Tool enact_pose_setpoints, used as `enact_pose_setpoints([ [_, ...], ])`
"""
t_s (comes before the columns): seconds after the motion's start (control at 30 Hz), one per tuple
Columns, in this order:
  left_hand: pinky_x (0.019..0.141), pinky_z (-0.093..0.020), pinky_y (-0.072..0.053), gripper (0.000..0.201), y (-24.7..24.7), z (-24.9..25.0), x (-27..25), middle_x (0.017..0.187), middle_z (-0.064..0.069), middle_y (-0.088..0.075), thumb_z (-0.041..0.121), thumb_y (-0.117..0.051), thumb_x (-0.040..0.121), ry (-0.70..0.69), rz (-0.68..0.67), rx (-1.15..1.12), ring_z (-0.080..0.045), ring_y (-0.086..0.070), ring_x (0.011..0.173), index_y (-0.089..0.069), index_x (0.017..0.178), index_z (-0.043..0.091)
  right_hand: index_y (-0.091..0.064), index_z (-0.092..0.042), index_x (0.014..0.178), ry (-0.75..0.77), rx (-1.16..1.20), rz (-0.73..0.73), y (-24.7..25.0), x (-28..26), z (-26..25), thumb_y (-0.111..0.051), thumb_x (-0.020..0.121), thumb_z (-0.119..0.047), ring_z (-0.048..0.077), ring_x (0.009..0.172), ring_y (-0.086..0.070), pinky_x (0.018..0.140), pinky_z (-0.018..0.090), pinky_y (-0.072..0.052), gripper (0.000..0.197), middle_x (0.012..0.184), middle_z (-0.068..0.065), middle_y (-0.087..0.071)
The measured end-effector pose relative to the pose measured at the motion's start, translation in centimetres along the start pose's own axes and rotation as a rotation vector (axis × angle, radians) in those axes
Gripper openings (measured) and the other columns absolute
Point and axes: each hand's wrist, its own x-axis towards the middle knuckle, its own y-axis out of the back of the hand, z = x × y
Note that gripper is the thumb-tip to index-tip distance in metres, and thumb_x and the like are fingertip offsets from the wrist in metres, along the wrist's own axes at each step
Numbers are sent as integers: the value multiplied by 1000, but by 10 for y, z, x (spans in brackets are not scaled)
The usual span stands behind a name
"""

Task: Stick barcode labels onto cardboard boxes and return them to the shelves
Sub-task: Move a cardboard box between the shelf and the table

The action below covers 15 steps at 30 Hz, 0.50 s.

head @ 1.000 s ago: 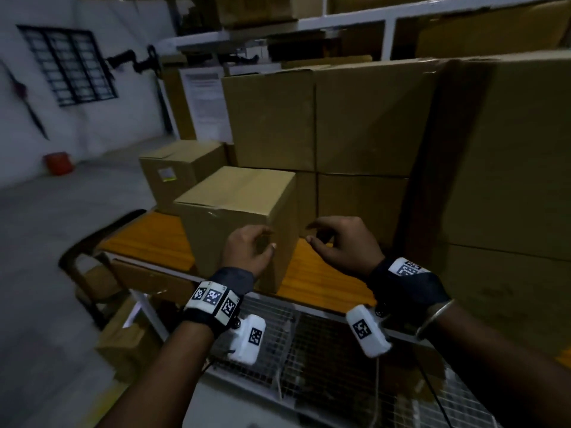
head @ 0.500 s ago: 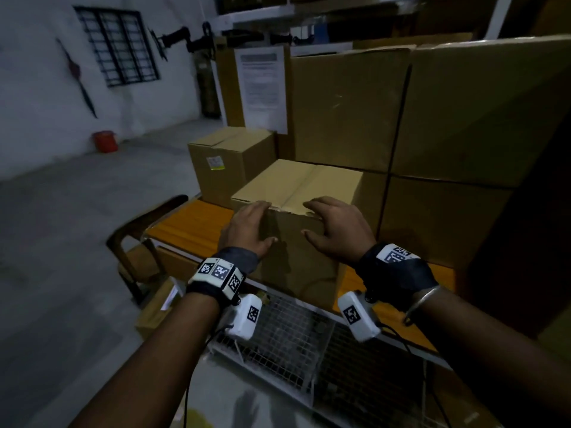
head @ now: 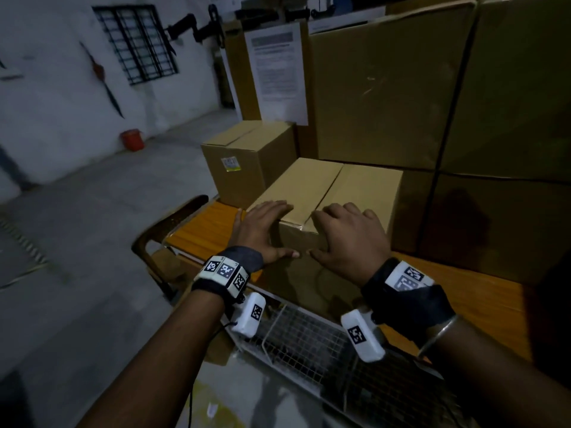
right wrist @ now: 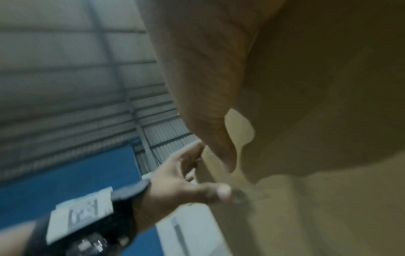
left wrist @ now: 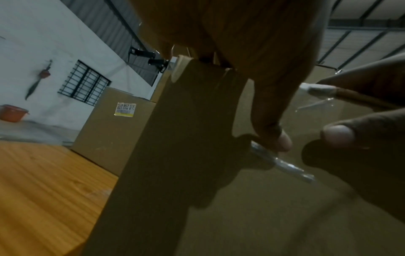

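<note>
Near carton (head: pixel 333 186) sits on the orange wooden top (head: pixel 204 233), with the labelled carton (head: pixel 247 156) at its 11 o'clock. Left hand (head: pixel 262 230) lies flat-fingered over its near edge; right hand (head: pixel 349 239) curls its fingers onto it. No label shows on it, which fits either drawing it out or sliding it back.

The box (head: pixel 333 186) is matt brown cardboard with glossy clear tape (left wrist: pixel 282 162), the table (head: pixel 200 230) smooth grained wood, the basket (head: pixel 302 338) bare metal wire.
</note>
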Motion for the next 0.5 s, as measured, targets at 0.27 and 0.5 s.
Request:
enact_pose_setpoints([
  [0.27, 86, -36, -50, 85, 6, -25, 28, 113, 12, -66, 63, -88, 43, -230, 101, -126, -15, -55, 99, -65, 120, 34, -51, -32, 126, -63, -6, 30, -2, 4, -5, -61, 86, -58, 20, 110, -51, 85, 38, -42, 49, 122, -5, -58],
  [0.5, 76, -27, -41, 71, 8, -41, 45, 100, 11, -66, 50, -93, 44, -354, 70, -265, -14, -49, 92, -72, 110, 32, -55, -33, 131, -66, -127, 63, -9, 5, -5, -67, 83, -59, 20, 108, -56, 76, 34, -39, 56, 127, -6, -61],
])
